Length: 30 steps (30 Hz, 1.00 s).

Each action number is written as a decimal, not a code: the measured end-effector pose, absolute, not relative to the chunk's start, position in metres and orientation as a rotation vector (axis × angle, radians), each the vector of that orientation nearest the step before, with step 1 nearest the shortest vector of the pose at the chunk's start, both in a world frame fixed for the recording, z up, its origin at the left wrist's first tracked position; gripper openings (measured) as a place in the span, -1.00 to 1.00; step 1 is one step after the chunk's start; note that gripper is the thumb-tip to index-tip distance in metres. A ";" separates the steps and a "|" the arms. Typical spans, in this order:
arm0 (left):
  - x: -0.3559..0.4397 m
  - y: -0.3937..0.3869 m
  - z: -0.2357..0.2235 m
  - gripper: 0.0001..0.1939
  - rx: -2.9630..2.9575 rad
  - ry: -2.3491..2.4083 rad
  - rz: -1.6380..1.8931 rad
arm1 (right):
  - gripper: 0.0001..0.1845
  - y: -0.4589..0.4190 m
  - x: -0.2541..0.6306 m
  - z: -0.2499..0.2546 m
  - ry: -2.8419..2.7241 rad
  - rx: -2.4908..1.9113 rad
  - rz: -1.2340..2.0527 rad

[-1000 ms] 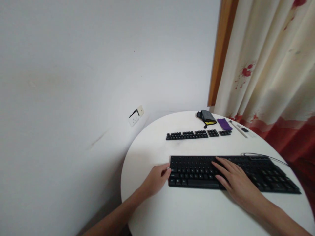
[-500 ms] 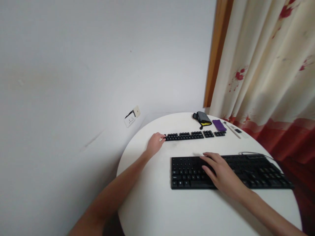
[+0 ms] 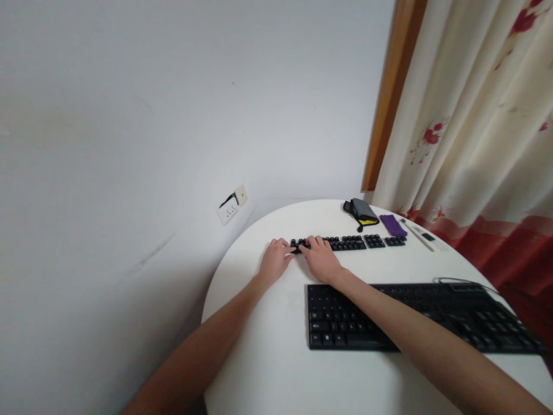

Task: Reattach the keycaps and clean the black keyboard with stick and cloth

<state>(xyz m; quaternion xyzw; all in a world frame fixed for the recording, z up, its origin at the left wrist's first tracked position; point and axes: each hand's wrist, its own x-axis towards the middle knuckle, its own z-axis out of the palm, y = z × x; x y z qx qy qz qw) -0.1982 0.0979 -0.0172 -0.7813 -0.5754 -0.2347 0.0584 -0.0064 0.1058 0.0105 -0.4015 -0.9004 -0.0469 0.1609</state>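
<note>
Keycaps (image 3: 352,243) stand in narrow rows on the white table (image 3: 259,346), beyond the keyboard (image 3: 449,311), split into blocks by small gaps, an order that looks meant to keep each group easy to find. Both hands meet at the rows' left end: the left hand (image 3: 275,260) comes in from the outer side, thumb and forefinger drawn close together, while the right hand (image 3: 322,260) bends its fingers over the neighbouring keycaps, presumably to steady them from the other side. At this distance I can't say whether either hand's fingers pinch a keycap or merely touch. The right forearm (image 3: 425,337) crosses above the keyboard, whose cable (image 3: 464,280) runs behind it. A grey pouch (image 3: 362,211) and purple cloth (image 3: 393,225) lie toward the far edge, out of the arms' way.
</note>
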 end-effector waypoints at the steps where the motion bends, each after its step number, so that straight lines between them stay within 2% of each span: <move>1: -0.198 0.097 -0.017 -0.78 -2.368 -1.741 -0.700 | -0.64 0.109 -0.011 0.007 -2.581 -1.144 -0.154; 8: -0.199 0.088 -0.010 -0.84 -2.457 -1.820 -0.666 | -0.72 0.114 -0.019 0.000 -2.620 -1.105 -0.177; 16: -0.190 0.069 0.004 -0.86 -2.483 -2.006 -0.598 | -0.75 0.107 -0.019 -0.002 -2.647 -1.045 0.086; 21: -0.182 0.060 0.010 -0.87 -2.800 -2.132 -1.013 | -0.85 0.085 0.014 0.004 -2.285 -1.046 0.386; 24: -0.172 0.051 0.016 -0.76 -2.990 -2.271 -1.242 | -0.92 0.060 0.044 0.005 -2.014 -1.040 0.636; 30: -0.156 0.032 0.023 -0.65 -3.401 -2.287 -0.918 | -0.95 0.023 0.076 0.003 -1.782 -1.108 0.931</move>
